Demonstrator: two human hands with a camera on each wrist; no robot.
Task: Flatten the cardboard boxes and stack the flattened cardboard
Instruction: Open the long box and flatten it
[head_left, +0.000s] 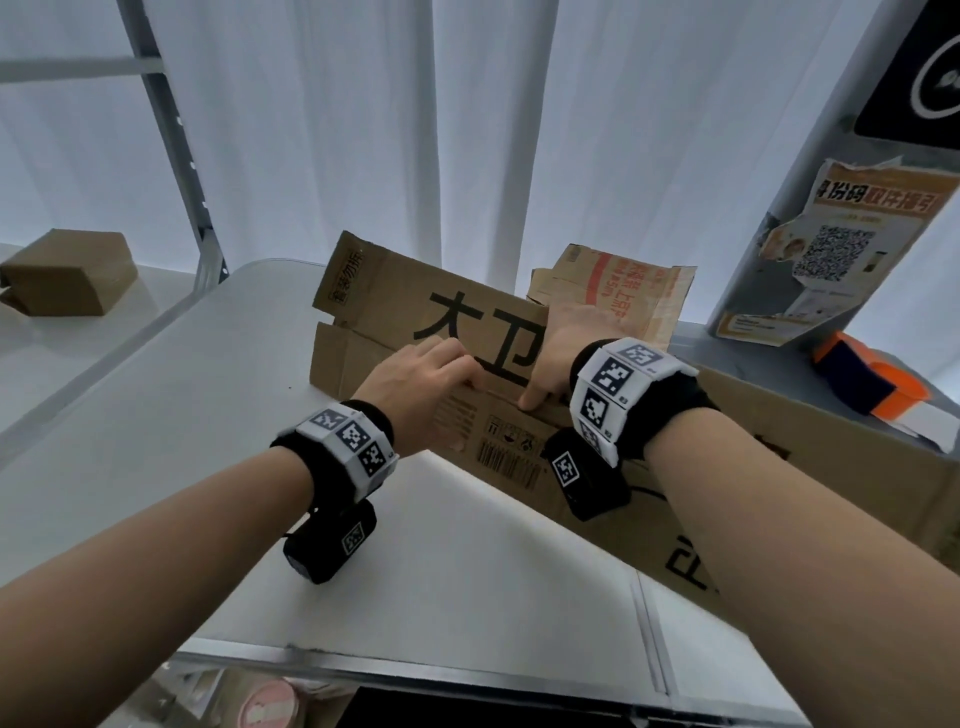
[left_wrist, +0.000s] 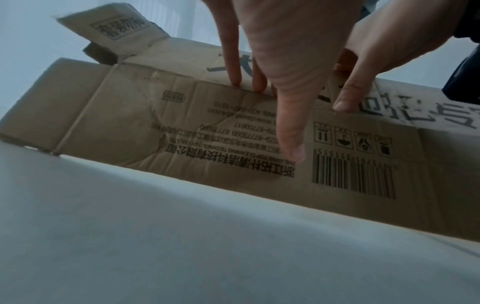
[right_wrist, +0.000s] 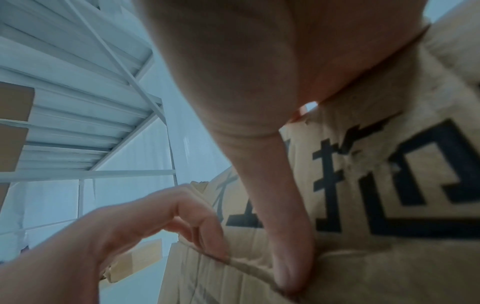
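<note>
- The large printed cardboard box (head_left: 467, 332) lies partly collapsed on the white worktop (head_left: 156, 415), at its far right part, with a long panel running back along the worktop's right side.
- The left hand (head_left: 421, 384) rests on the box's upper fold line; its fingers (left_wrist: 233, 67) lie fairly straight with the tips on the crease, and its thumb (left_wrist: 293, 131) points down over the front panel beside the barcode (left_wrist: 353, 174).
- The right hand (head_left: 571, 353) is just right of the left hand on the same box; its thumb (right_wrist: 291, 257) presses on the fold edge, and its fingers reach over the top panel, hidden behind the cardboard, so how they grip cannot be told.
- An end flap (head_left: 343, 275) with a printed label sticks up at the box's left end.
- Behind the box, to its right, stands another piece of cardboard with orange print (head_left: 618, 291).
- Right of the box, an orange and dark tape dispenser (head_left: 867, 379) sits by a grey post carrying a poster with a QR code (head_left: 831, 249).
- Well to the left of the box, a small brown box (head_left: 67, 273) sits on a shelf of a metal rack (head_left: 176, 150).
</note>
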